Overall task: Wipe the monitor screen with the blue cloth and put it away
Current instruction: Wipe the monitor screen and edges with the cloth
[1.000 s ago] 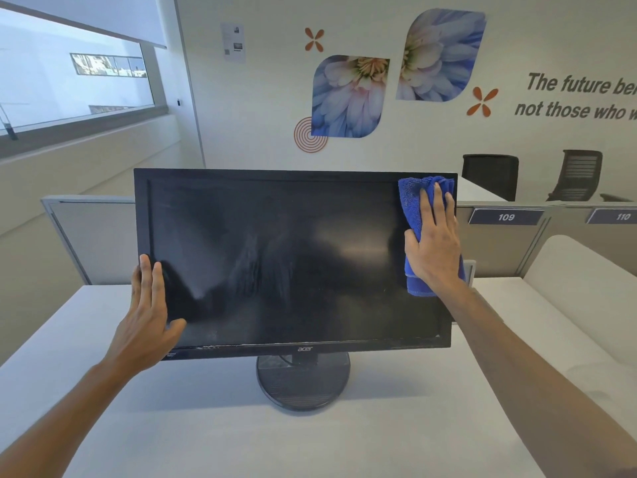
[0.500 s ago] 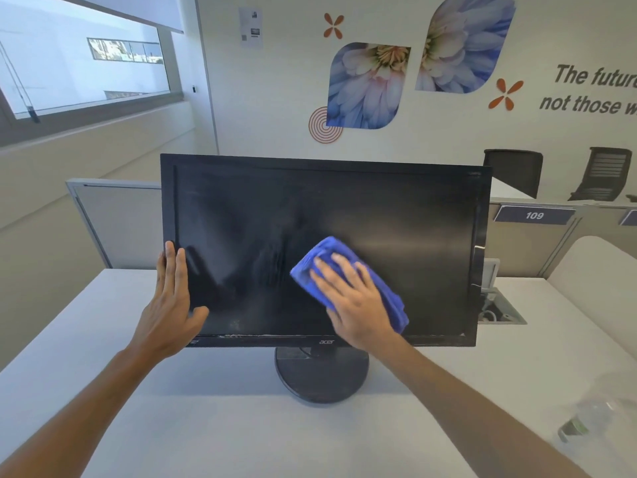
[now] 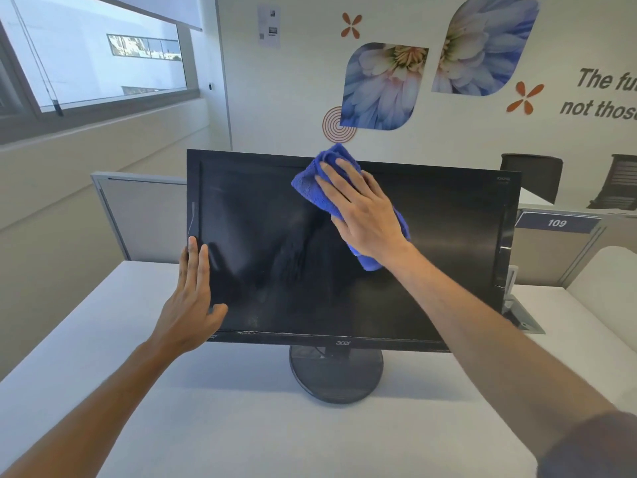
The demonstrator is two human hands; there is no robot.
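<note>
A: What are the fingers of the right hand [image 3: 362, 215] doing?

B: They lie spread and nearly flat, pressing a crumpled blue microfibre cloth [image 3: 312, 188] against the upper middle of the dark screen – the cloth's top corner pokes just above the top bezel, and its lower end shows below the wrist.

A: And the left hand [image 3: 191, 305]?

B: Open, fingers straight and close together, laid along the lower left edge of the black flat-panel monitor [image 3: 448, 253]; the thumb rests on the glass. It grips nothing, only braces the frame.

A: Where does the monitor stand?

B: On its round black base [image 3: 336, 377], upright on a white desk [image 3: 224, 426] – a grey partition panel [image 3: 144, 219] stands behind it, with a "109" plate [image 3: 556, 223] to the right.
</note>
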